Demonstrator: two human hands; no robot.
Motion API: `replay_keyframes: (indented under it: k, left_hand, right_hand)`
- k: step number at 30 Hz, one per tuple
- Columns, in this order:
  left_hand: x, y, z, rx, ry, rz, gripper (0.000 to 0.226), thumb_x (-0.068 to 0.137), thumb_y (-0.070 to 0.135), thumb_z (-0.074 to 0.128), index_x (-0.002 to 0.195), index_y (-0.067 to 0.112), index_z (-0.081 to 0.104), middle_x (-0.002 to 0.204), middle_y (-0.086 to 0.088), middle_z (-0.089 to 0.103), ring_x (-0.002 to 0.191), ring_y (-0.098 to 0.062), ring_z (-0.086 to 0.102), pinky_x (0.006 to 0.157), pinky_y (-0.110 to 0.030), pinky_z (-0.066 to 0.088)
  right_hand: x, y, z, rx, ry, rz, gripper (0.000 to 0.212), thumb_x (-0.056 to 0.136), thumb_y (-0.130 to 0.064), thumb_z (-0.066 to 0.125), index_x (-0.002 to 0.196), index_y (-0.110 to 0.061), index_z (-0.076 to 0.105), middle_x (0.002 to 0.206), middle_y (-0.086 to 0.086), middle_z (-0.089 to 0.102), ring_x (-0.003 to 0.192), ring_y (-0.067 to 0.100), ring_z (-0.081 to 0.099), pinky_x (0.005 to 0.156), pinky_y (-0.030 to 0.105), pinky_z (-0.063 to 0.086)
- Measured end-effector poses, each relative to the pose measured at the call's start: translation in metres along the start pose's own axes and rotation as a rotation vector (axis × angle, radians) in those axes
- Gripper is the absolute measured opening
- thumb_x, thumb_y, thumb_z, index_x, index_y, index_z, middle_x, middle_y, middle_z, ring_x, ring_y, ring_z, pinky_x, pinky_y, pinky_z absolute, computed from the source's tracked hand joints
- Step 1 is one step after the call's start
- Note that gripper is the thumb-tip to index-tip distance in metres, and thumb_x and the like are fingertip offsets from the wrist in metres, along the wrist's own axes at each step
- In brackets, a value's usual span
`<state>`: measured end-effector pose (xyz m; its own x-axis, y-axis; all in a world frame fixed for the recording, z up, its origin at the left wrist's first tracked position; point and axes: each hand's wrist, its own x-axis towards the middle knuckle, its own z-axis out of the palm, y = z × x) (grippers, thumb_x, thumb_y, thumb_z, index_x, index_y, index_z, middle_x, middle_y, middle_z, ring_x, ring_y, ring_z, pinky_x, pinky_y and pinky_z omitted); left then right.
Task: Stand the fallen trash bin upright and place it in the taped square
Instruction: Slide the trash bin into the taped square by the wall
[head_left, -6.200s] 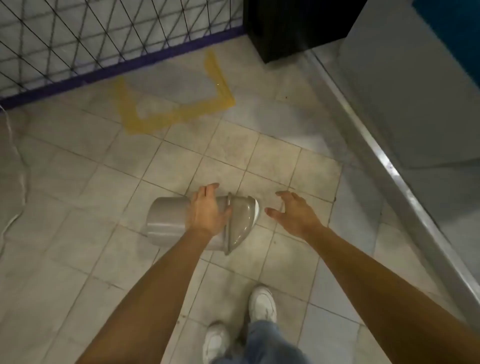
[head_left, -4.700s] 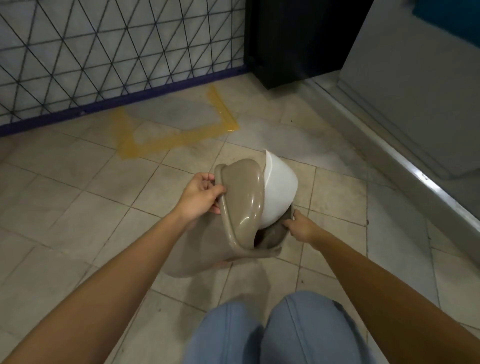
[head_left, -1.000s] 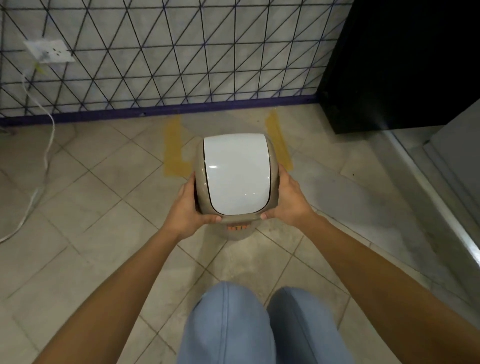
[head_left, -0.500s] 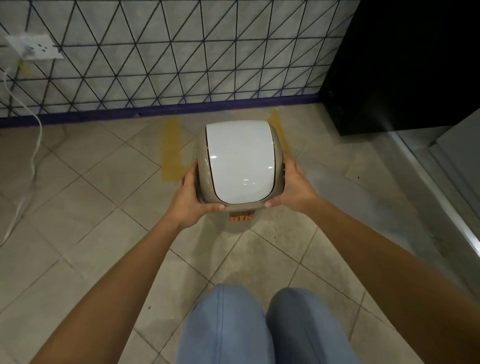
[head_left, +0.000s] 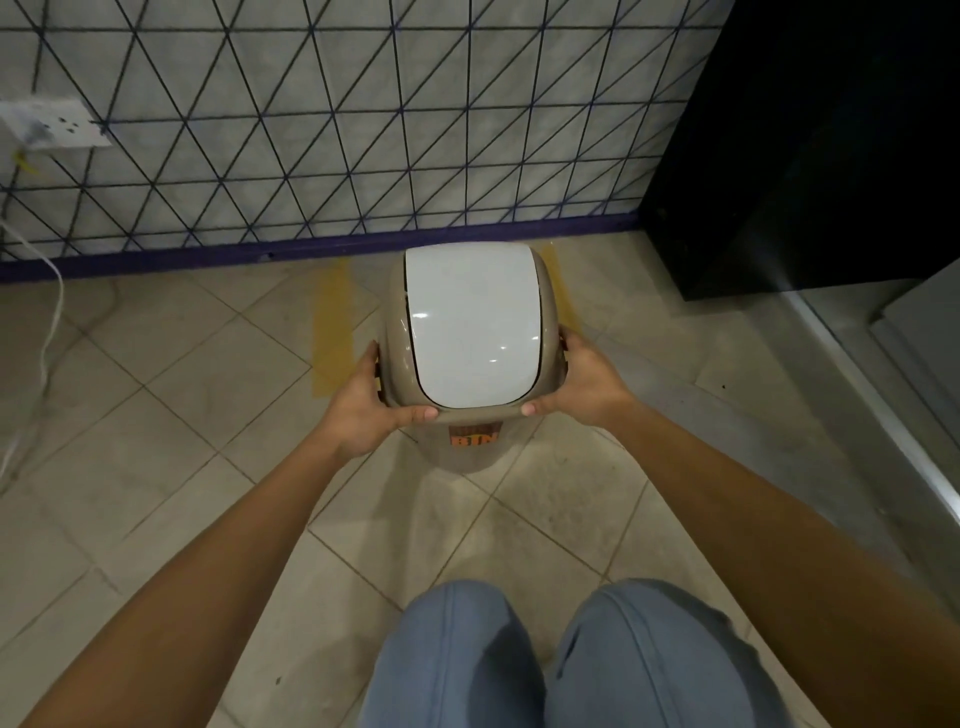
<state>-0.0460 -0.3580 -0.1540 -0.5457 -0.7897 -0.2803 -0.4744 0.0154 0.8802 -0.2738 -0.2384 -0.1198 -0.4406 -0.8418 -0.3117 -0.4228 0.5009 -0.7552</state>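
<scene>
Left hand (head_left: 363, 410) and right hand (head_left: 584, 387) grasp the trash bin (head_left: 470, 353) from opposite sides, palms pressed to the flanks of the tan lid housing, thumbs hooked over its near rim. Even two-sided hold; likely chosen to keep the bin level and steer it without tipping.

Bin upright, white swing flap (head_left: 472, 327) facing up, orange label (head_left: 475, 439) on the near wall facing the person. Body tapers down below the hands. Cannot tell whether the base is on the floor (head_left: 208, 415) or just above it; the lid hides the contact.

Position: between the two yellow tape strips that show. Left strip (head_left: 330, 332) plain beside the bin, apart from it. Right strip (head_left: 558, 291) mostly hidden behind the lid's edge. Near side of the square not visible, covered by bin and hands. Far side seems to run into the purple skirting (head_left: 311, 249) under the triangle-patterned wall (head_left: 363, 130).

Judgement: righting is done; placement at its last stage. Bin appears to sit nearer the right strip than the left, though the overhead angle may mislead. Grip kept, probably for a final nudge or set-down before letting go.

Person crouches, knees (head_left: 545, 649) in blue trousers low in view. Dark cabinet (head_left: 805, 156) to the right, well apart. Wall socket (head_left: 52, 124) and cable (head_left: 49, 322) far left, out of the way.
</scene>
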Motion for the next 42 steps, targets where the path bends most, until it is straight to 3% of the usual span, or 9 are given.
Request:
replay_keyframes:
  k: [8,13,19,24,30,34,42]
  left_hand:
    - [0.03,0.007,-0.004,-0.021,0.059,-0.007,0.116,0.061,0.031,0.085,0.15,0.021,0.011,0.148,-0.003,0.038,0.125,-0.023,0.048,0.101,-0.041,0.045]
    - [0.045,0.011,-0.003,-0.049,0.102,0.009,0.107,0.066,0.027,0.083,0.149,0.021,0.016,0.139,0.0,0.044,0.113,-0.018,0.052,0.085,-0.026,0.047]
    - [0.068,0.016,-0.011,-0.027,0.119,-0.043,0.111,0.065,0.027,0.083,0.15,0.018,0.013,0.145,-0.005,0.042,0.122,-0.023,0.05,0.093,-0.033,0.046]
    - [0.081,0.022,-0.013,-0.017,0.144,-0.056,0.109,0.066,0.025,0.082,0.15,0.016,0.013,0.146,-0.006,0.041,0.123,-0.024,0.049,0.097,-0.037,0.047]
    - [0.103,0.028,-0.018,-0.073,0.156,-0.014,0.103,0.069,0.021,0.081,0.149,0.021,0.016,0.143,-0.004,0.044,0.11,-0.015,0.051,0.083,-0.024,0.047]
    - [0.118,0.026,-0.024,-0.103,0.168,0.034,0.097,0.071,0.019,0.079,0.148,0.024,0.02,0.141,-0.002,0.045,0.108,-0.014,0.051,0.061,-0.004,0.046]
    - [0.143,0.028,-0.039,-0.148,0.173,0.083,0.088,0.072,0.017,0.078,0.145,0.025,0.028,0.133,0.006,0.047,0.114,-0.015,0.05,0.065,0.0,0.044]
  right_hand:
    - [0.036,-0.006,-0.004,0.043,0.037,0.039,0.108,0.052,-0.012,0.09,0.144,-0.012,0.033,0.142,0.003,0.049,0.132,0.022,0.044,0.09,0.021,0.032]
    - [0.055,-0.01,-0.006,0.062,0.033,0.044,0.103,0.055,-0.01,0.089,0.142,-0.014,0.035,0.142,0.003,0.049,0.132,0.022,0.044,0.091,0.022,0.034]
    - [0.079,-0.017,-0.01,0.071,-0.011,0.064,0.112,0.052,-0.011,0.09,0.145,-0.016,0.028,0.146,0.007,0.042,0.136,0.025,0.039,0.112,0.039,0.035]
    - [0.097,-0.02,-0.014,0.087,-0.043,0.021,0.112,0.052,-0.011,0.09,0.145,-0.016,0.029,0.145,0.007,0.043,0.137,0.025,0.037,0.112,0.045,0.035]
    - [0.125,-0.024,-0.016,0.087,-0.035,-0.024,0.109,0.056,-0.014,0.088,0.147,-0.018,0.027,0.144,0.009,0.041,0.134,0.026,0.039,0.111,0.045,0.036]
    - [0.143,-0.029,-0.015,0.076,-0.034,-0.06,0.104,0.061,-0.013,0.086,0.147,-0.018,0.028,0.144,0.01,0.041,0.135,0.025,0.039,0.112,0.043,0.035]
    - [0.172,-0.05,-0.001,0.036,0.007,-0.022,0.091,0.065,-0.01,0.082,0.142,-0.013,0.034,0.14,0.01,0.044,0.131,0.025,0.044,0.11,0.045,0.037]
